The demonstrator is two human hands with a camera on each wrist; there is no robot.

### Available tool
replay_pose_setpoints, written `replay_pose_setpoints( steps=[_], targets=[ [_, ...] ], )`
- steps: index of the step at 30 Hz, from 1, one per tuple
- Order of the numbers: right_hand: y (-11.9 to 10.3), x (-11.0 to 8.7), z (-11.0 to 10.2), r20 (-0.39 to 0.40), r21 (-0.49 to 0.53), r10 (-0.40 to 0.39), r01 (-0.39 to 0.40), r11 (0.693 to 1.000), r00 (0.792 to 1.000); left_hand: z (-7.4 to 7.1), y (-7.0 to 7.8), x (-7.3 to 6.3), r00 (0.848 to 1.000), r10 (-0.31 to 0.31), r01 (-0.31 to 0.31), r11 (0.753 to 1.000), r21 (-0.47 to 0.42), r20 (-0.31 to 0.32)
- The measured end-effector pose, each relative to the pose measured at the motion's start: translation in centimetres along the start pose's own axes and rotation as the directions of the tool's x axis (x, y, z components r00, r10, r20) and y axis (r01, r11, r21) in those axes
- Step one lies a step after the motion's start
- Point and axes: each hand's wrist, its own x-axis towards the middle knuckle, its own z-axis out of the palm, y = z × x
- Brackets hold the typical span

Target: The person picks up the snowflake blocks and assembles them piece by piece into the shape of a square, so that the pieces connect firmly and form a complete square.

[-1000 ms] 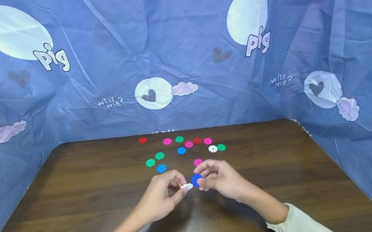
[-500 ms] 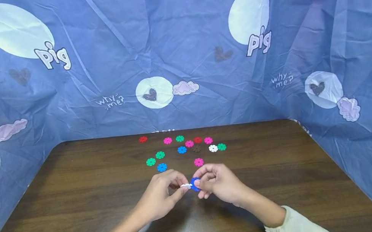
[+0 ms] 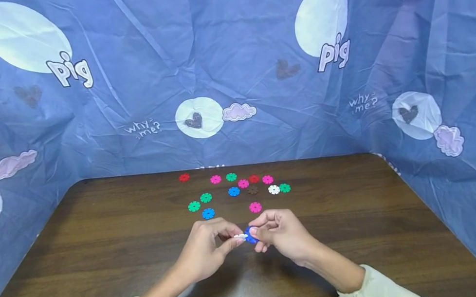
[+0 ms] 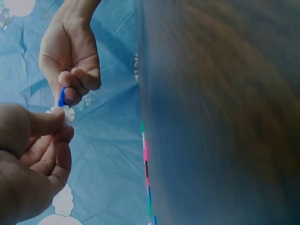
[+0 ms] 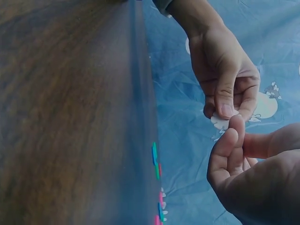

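Near the table's front, my left hand (image 3: 206, 252) pinches a white notched snowflake disc (image 3: 240, 237) between thumb and fingers, lying nearly flat. Facing it, my right hand (image 3: 287, 236) pinches a dark blue snowflake disc (image 3: 250, 236), held upright. The two discs meet edge to edge; whether their slots are engaged cannot be told. In the left wrist view the blue disc (image 4: 61, 97) stands edge-on against the white disc (image 4: 69, 114). Fingers hide much of both. From the right wrist view only the white disc (image 5: 219, 123) shows; the blue one is hidden.
Several loose discs lie farther back on the brown table (image 3: 99, 242): a pink disc (image 3: 255, 207) just beyond my hands, a light blue disc (image 3: 208, 213), a green disc (image 3: 193, 206), a white disc (image 3: 274, 190), plus red and brown ones. A blue patterned cloth (image 3: 146, 80) hangs behind.
A second ago a small gap lay between the white and blue discs. The right hand has brought the blue disc leftward against the white one. The left hand has hardly moved.
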Motion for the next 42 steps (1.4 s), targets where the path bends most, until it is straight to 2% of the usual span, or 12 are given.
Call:
replay_pose_setpoints(
  steps=[12,20,24,29,35,39,42],
  targets=[
    [0.5,-0.3,0.8,-0.033,0.088,0.007,-0.004,0.996,0.999,-0.1,0.4,0.3,0.999,0.033,-0.033,0.999,0.009,0.005],
    [0.6,-0.2,0.7,-0.035,0.102,0.014,-0.011,0.995,0.999,-0.1,0.4,0.5,1.000,0.007,-0.007,1.000,0.016,0.021],
    [0.5,0.1,0.4,-0.009,0.102,0.020,-0.019,0.995,1.000,-0.4,0.0,0.6,0.999,0.001,-0.002,1.000,0.012,0.043],
    [0.3,0.6,-0.2,0.053,0.052,0.020,-0.023,0.998,0.998,-1.2,-0.8,0.9,0.998,-0.008,0.008,1.000,0.013,0.069],
    [0.4,1.7,-1.7,0.071,-0.075,0.025,-0.019,0.997,0.997,-2.7,-1.9,1.3,0.998,-0.065,0.065,0.998,-0.008,0.017],
    [0.6,2.9,-3.0,0.047,-0.219,0.021,-0.010,0.976,0.999,-3.6,-2.8,1.5,0.997,-0.078,0.078,0.997,-0.018,-0.013],
    [0.7,4.1,-3.9,0.029,-0.329,0.020,-0.009,0.944,0.999,-4.1,-3.4,1.7,0.996,-0.086,0.086,0.996,-0.015,-0.017]
  ],
)
